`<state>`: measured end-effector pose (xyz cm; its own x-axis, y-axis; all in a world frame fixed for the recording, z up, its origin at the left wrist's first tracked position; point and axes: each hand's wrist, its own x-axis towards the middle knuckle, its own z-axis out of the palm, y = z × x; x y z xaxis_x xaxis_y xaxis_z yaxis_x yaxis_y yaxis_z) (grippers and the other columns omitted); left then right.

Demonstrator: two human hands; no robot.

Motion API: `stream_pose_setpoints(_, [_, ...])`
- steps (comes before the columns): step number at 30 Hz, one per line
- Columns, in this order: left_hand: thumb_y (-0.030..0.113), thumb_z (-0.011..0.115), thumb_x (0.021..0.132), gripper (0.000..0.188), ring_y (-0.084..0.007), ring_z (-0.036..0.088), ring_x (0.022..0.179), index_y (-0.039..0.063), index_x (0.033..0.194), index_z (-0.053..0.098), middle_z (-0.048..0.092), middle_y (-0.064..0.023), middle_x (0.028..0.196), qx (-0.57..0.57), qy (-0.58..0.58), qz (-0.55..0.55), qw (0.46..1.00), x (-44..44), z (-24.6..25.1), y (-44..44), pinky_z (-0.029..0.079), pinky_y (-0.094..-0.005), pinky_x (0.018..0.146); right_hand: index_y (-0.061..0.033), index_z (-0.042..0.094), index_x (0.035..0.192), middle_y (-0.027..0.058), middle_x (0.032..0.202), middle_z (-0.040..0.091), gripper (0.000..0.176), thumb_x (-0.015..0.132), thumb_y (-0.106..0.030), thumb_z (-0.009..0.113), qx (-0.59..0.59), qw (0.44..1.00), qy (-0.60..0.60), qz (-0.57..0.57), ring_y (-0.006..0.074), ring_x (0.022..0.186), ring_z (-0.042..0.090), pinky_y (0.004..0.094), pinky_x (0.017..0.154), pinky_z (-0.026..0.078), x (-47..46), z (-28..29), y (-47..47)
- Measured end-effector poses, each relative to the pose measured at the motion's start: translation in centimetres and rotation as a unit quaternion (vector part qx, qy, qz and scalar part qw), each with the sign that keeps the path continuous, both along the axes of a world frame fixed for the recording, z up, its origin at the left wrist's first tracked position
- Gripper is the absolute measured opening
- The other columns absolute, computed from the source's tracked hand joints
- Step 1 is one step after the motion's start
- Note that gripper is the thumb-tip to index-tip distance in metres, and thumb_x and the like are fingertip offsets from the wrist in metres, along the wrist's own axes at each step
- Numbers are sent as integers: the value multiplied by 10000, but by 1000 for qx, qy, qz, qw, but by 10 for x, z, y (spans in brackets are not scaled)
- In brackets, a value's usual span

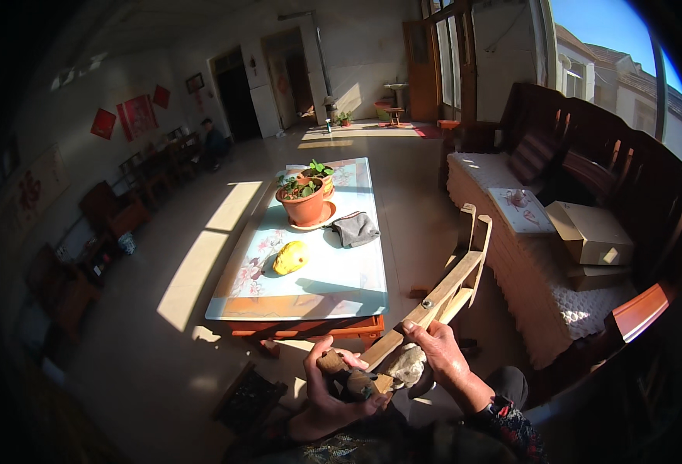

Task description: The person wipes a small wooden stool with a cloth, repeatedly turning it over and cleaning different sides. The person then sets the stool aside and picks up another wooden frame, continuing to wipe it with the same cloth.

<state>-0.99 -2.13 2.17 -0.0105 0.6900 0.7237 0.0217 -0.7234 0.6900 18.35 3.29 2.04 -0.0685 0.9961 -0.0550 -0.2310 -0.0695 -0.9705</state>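
Both hands are around a wooden frame (455, 277) of crossed slats joined by a bolt (427, 304), perhaps part of a folding stool. It slants from my lap up to the right. My right hand (442, 354) grips a slat just below the bolt, thumb on top. At the frame's near end, my left hand (323, 385) is curled around a rounded wooden piece (334, 362) and a darker part partly in shadow. A crumpled off-white wad (408, 365), perhaps cloth or cord, sits between the hands against the slats.
Ahead stands a low table (332, 301) with potted plants (303, 200), a grey cloth (357, 229) and a yellow fruit (290, 258). To the right, a wooden sofa (494, 255) bears a cardboard box (590, 232). A small dark stool (248, 397) is at lower left. A person (212, 145) sits far back.
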Motion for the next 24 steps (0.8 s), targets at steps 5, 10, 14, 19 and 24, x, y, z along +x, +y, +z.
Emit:
stream_pose_setpoints(5, [327,846,667,907,-141,571,766,-32,1325,335,542,-61,884,-4,-40,89,995,-15,-2,5,525,-317,746,119,601,1022,100,884,668,550,876,-399,711,-30,995,-54,82,127,759,614,264,673,508,-24,10,29])
stream_pose_setpoints(10, [137,773,615,820,-130,581,794,-9,1318,377,554,-55,911,-54,-75,143,985,-43,11,16,503,-277,780,85,619,1072,65,927,661,559,891,-439,691,-51,986,3,159,101,795,610,245,700,510,-67,8,64])
stream_pose_setpoints(14, [99,768,614,789,-178,523,996,6,1304,396,509,-100,1107,-106,-79,180,975,-60,24,26,444,-323,917,49,631,1015,112,910,683,483,918,-422,664,20,974,-35,223,135,822,633,259,726,521,-72,-9,92])
stream_pose_setpoints(19, [18,755,622,778,-144,551,920,8,1310,391,534,-78,1057,-141,-100,218,961,-61,35,39,469,-286,843,-10,634,984,121,847,681,448,955,-453,575,-88,950,227,194,206,731,672,347,662,575,2,-42,113])
stream_pose_setpoints(24, [68,695,648,715,-122,594,811,-10,1296,404,565,-68,955,-92,-76,275,954,-51,46,57,510,-252,720,-36,636,953,104,806,661,555,921,-583,544,-200,869,440,106,256,758,657,407,697,567,58,-88,100])
